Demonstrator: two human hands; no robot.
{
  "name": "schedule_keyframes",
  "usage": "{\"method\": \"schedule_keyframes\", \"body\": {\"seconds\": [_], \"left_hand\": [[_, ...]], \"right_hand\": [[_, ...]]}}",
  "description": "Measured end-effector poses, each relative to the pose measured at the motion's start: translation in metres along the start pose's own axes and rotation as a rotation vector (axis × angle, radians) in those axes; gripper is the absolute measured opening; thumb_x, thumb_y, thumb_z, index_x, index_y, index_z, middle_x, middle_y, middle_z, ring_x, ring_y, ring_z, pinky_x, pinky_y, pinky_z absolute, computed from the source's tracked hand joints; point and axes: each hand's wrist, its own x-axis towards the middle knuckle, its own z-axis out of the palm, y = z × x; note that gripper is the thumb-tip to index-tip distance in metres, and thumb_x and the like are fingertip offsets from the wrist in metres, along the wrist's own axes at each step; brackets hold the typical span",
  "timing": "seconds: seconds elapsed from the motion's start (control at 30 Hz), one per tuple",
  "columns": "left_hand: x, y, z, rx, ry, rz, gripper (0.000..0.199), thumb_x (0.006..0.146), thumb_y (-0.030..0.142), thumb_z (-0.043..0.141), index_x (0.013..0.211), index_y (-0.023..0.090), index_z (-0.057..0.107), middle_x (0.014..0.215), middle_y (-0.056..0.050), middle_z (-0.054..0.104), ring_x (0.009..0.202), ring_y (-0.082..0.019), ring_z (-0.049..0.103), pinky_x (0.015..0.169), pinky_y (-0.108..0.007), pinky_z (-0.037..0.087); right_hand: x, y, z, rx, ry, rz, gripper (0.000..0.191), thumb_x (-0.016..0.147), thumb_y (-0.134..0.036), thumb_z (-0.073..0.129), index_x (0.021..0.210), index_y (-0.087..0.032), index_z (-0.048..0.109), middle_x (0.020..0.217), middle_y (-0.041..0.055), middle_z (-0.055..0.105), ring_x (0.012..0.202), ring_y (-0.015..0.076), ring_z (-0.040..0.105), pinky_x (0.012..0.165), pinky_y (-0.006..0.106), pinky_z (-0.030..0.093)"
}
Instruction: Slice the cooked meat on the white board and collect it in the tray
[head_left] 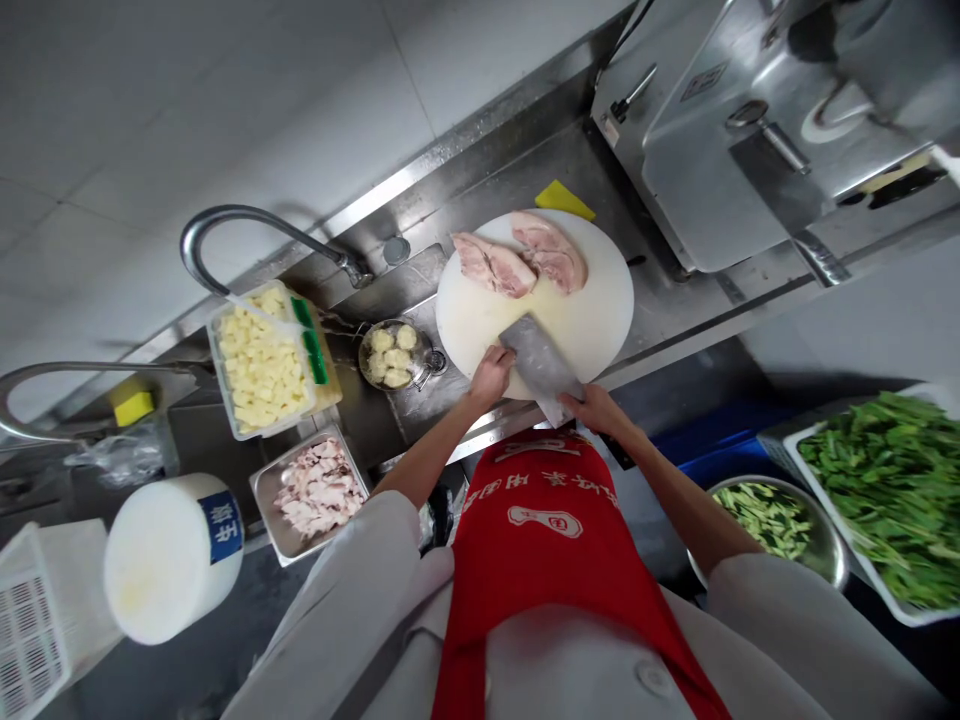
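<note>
A broad metal cleaver [541, 362] lies flat-side up over the near part of a round white cutting board [469, 310]. My right hand [594, 408] is closed on its near right end, where the grip is mostly hidden. At the blade's left edge, the curled fingers of my left hand [491, 378] pinch the metal. Beyond the blade, two slabs of raw pork rest on the board: a left slab [493, 265] and a right slab [551, 252]. Neither hand touches the meat.
Left of the board stand a pan of pale peeled pieces [394, 355], a tub of pale cubes [262, 360] and a steel tray of sliced meat [319, 490]. A faucet [247, 215] arches behind. Rightward are a metal machine [720, 180] and a crate of greens [892, 490].
</note>
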Motion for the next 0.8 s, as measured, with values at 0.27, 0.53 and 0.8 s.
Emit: {"method": "schedule_keyframes", "body": {"seconds": [0.27,0.53,0.8], "left_hand": [[-0.004,-0.012,0.01,-0.002,0.098,0.05,0.033,0.099,0.021,0.034,0.103,0.016,0.066,0.096,-0.009,0.061,0.097,-0.023,0.053,0.088,-0.038,0.049],[-0.011,-0.009,0.018,0.035,0.176,0.005,0.032,0.102,0.026,0.034,0.101,0.016,0.065,0.096,-0.009,0.06,0.096,-0.022,0.053,0.093,-0.038,0.047],[-0.001,-0.011,-0.004,-0.052,0.374,-0.186,0.028,0.099,0.021,0.039,0.106,0.015,0.066,0.102,-0.011,0.06,0.1,-0.023,0.054,0.091,-0.038,0.049]], "right_hand": [[-0.012,-0.008,0.011,-0.189,0.06,0.041,0.043,0.093,-0.051,0.049,0.106,-0.013,0.066,0.105,0.0178,0.073,0.101,0.0276,0.068,0.071,0.026,0.041],[-0.051,-0.022,0.02,-0.329,0.064,0.106,0.042,0.097,-0.047,0.044,0.104,-0.011,0.064,0.099,0.0205,0.072,0.095,0.0276,0.069,0.072,0.029,0.041],[-0.07,0.028,-0.006,-0.111,0.077,0.027,0.032,0.088,-0.048,0.055,0.089,-0.017,0.063,0.079,0.009,0.072,0.078,0.0234,0.068,0.063,0.026,0.044]]}}
